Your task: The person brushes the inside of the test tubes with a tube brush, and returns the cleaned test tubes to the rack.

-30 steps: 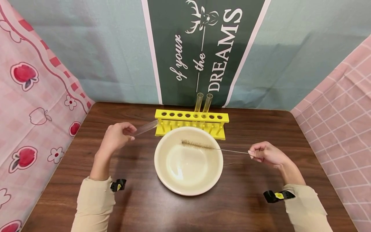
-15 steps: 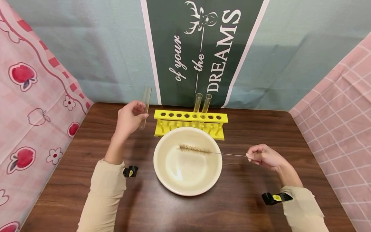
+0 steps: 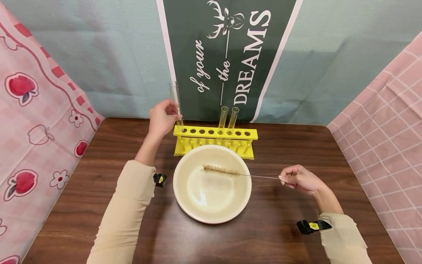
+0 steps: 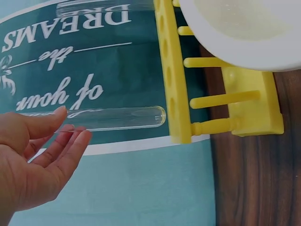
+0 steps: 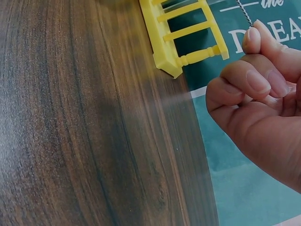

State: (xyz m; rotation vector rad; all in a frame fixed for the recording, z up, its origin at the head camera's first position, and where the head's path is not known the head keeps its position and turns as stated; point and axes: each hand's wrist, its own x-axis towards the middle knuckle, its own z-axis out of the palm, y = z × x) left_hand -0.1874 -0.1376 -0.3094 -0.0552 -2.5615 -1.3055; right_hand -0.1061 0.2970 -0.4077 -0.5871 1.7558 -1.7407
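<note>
My left hand (image 3: 162, 118) pinches a clear glass test tube (image 4: 127, 118) between thumb and fingers. The tube stands nearly upright over the left end of the yellow test tube rack (image 3: 215, 132), its rounded bottom right at the top bar in the left wrist view. Two other test tubes (image 3: 222, 119) stand in holes right of the rack's middle. On the right, my right hand (image 3: 298, 179) pinches the thin twisted-wire handle of a test tube brush (image 3: 221, 170). The brush's tan bristles are over the cream bowl (image 3: 178, 200), in front of the rack.
The dark wooden table (image 3: 270, 234) carries the bowl at its middle, close in front of the rack. Behind the rack hangs a blue-green cloth (image 3: 132, 66) with white lettering on a dark panel. Pink patterned cloths (image 3: 395, 146) line both sides.
My left hand has moved right and away from me, turning the test tube from slanted to nearly upright over the rack's left end. The right hand and brush have shifted only slightly.
</note>
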